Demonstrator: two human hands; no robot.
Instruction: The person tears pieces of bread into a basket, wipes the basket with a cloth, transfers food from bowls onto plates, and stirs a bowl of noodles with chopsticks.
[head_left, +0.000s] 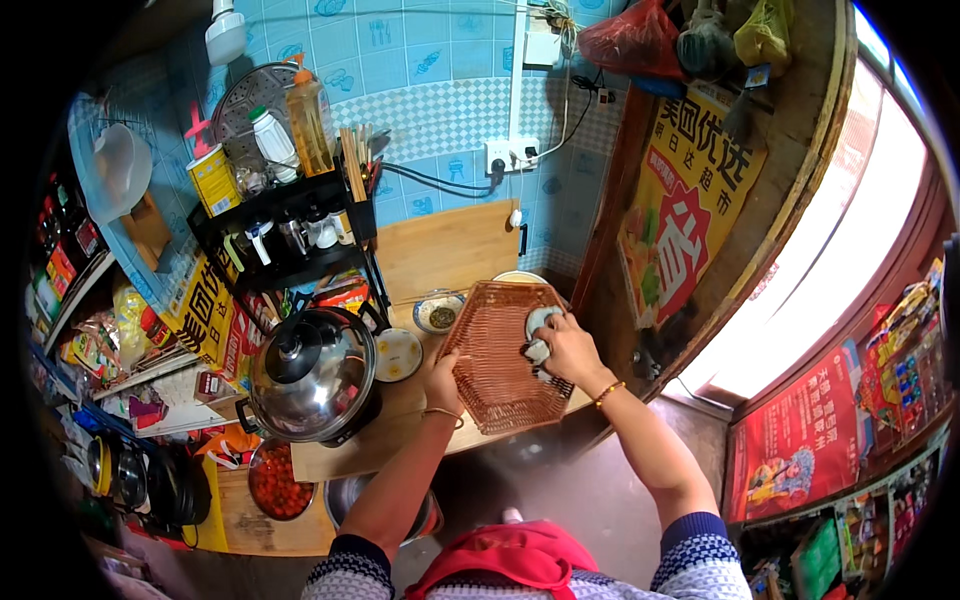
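Note:
A brown woven basket (499, 360), six-sided and shallow, is held tilted in front of me. My left hand (444, 384) grips its left rim, with the thumb over the edge. Inside the right part of the basket, my right hand (568, 346) is closed on a pale, dark-patterned cloth (541, 324) pressed against the weave. Just left of the basket stand a small bowl with a blue rim (424, 313) and a white plate with yellow patterns (399, 355). Behind it, the rim of another round vessel (521, 277) shows partly.
A lidded steel pot (319, 401) stands on the wooden counter (322, 459) at left. Below are a bowl of red pieces (280, 480) and a metal basin (337, 496). A black rack (300, 191) holds bottles. A wooden door (637, 375) edges the right side.

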